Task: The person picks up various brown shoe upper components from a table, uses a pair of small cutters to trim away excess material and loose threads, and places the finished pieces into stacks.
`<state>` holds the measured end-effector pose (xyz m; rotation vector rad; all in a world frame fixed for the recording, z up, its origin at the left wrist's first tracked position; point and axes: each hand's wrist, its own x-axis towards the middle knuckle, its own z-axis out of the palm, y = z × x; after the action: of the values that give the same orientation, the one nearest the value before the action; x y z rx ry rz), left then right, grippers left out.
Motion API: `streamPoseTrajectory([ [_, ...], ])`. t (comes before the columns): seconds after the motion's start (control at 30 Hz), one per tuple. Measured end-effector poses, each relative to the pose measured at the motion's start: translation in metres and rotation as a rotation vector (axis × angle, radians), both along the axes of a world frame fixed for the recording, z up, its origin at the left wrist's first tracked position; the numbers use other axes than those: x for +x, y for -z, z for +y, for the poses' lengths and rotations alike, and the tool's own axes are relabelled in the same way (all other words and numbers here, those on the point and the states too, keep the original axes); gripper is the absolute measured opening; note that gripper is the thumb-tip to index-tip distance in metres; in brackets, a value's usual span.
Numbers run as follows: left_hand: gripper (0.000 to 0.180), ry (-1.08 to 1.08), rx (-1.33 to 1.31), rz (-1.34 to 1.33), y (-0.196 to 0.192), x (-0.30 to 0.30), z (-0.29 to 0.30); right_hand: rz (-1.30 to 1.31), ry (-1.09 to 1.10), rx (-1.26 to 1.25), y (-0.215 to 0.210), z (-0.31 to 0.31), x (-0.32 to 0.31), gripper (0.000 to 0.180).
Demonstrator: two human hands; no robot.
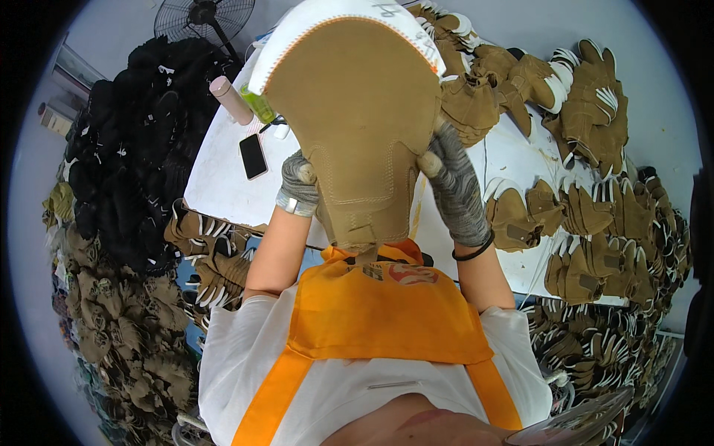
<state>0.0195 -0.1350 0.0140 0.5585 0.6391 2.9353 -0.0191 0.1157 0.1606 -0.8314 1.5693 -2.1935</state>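
Brown upper (357,126) held up over the white table (217,195), above the orange apron (387,312). Hands apart, one per side: left hand (298,182) clamped on its left edge, right hand (459,189) on its right. Thumbs on the near face, other fingers mostly hidden. White rim (297,33) cut off at top, same for the fan (203,13). Upper's far side: can't see. Black pile (141,149): can't separate pieces.

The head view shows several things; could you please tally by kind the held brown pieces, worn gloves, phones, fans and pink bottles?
Held brown piece: 1
Grey gloves: 2
Phone: 1
Fan: 1
Pink bottle: 1
Total: 6
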Motion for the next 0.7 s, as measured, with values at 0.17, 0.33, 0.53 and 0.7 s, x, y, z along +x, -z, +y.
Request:
streamPoseTrajectory([
  [0.17, 0.088, -0.157, -0.362, -0.069, -0.068, 0.022, 0.026, 0.254, 0.159, 0.136, -0.016, -0.005, -0.011, 0.108],
  [0.33, 0.093, -0.193, -0.54, -0.111, -0.072, 0.025, 0.022, 0.241, 0.157, 0.117, -0.009, -0.007, -0.01, 0.089],
  [0.53, 0.091, -0.222, -0.537, -0.106, -0.071, 0.028, 0.025, 0.158, 0.099, 0.144, -0.012, 0.009, -0.005, 0.095],
  [0.7, 0.09, -0.21, -0.653, -0.074, -0.067, 0.027, 0.026, 0.261, 0.184, 0.179, -0.009, 0.004, 0.0, 0.084],
])
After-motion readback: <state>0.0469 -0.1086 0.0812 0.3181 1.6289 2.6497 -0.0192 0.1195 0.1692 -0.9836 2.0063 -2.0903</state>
